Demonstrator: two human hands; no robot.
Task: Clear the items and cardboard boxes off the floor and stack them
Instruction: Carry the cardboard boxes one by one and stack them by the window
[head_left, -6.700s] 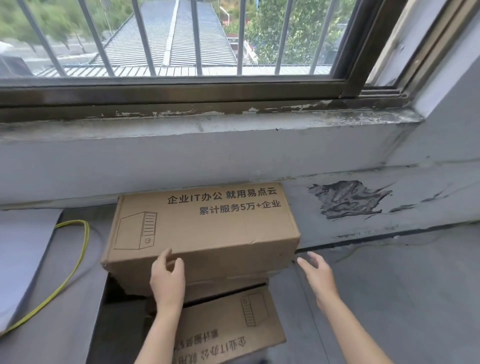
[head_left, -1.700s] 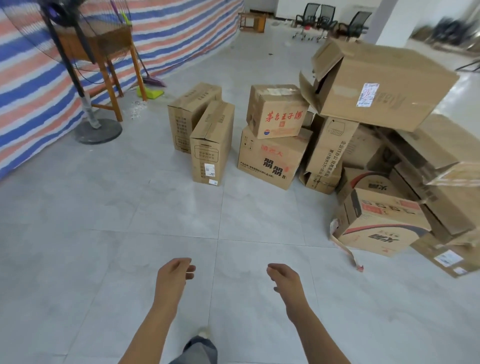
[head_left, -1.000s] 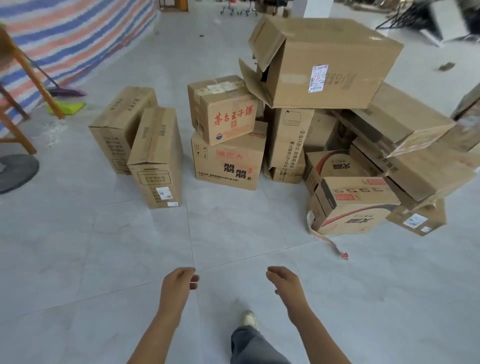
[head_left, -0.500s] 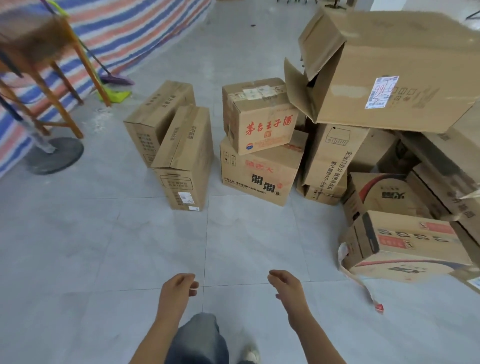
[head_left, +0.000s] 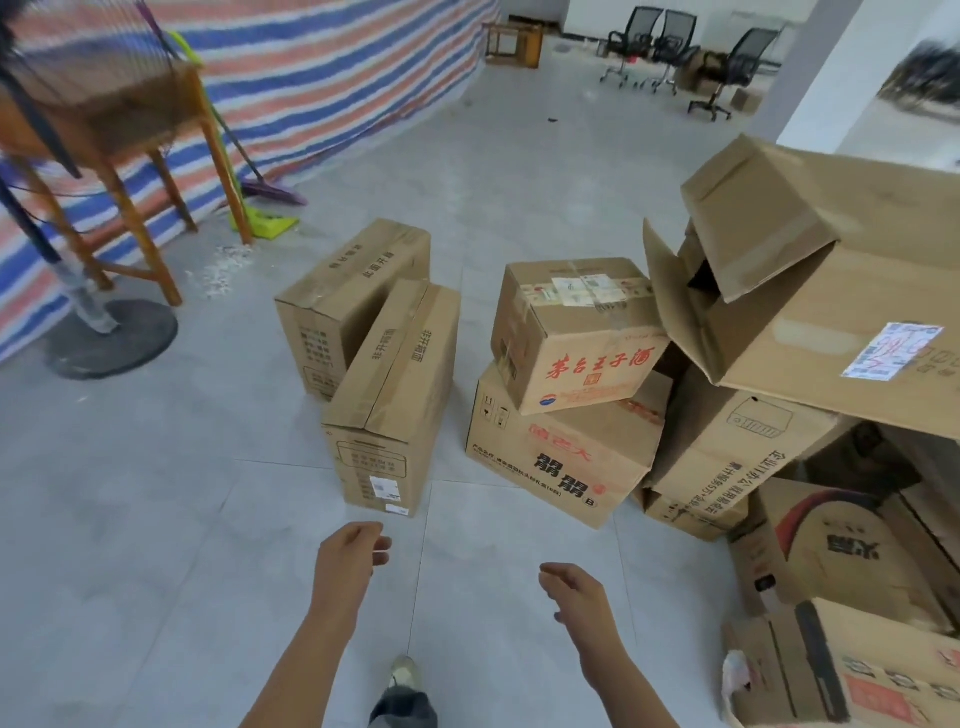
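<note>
Rectangular brown cardboard boxes (head_left: 395, 395) on smooth grey floor tiles (head_left: 156, 519); left hand (head_left: 348, 558) and right hand (head_left: 576, 597) empty, fingers loosely curled.

茅台王子酒 on upper carton (head_left: 574, 340), circled B on lower carton (head_left: 558, 460)

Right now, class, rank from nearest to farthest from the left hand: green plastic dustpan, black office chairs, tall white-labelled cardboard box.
1. Tall white-labelled cardboard box: directly ahead of left hand.
2. Green plastic dustpan: farther left.
3. Black office chairs: far back.

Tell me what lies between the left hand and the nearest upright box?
Only bare floor tile, in the head view, separates the left hand from that box.
</note>
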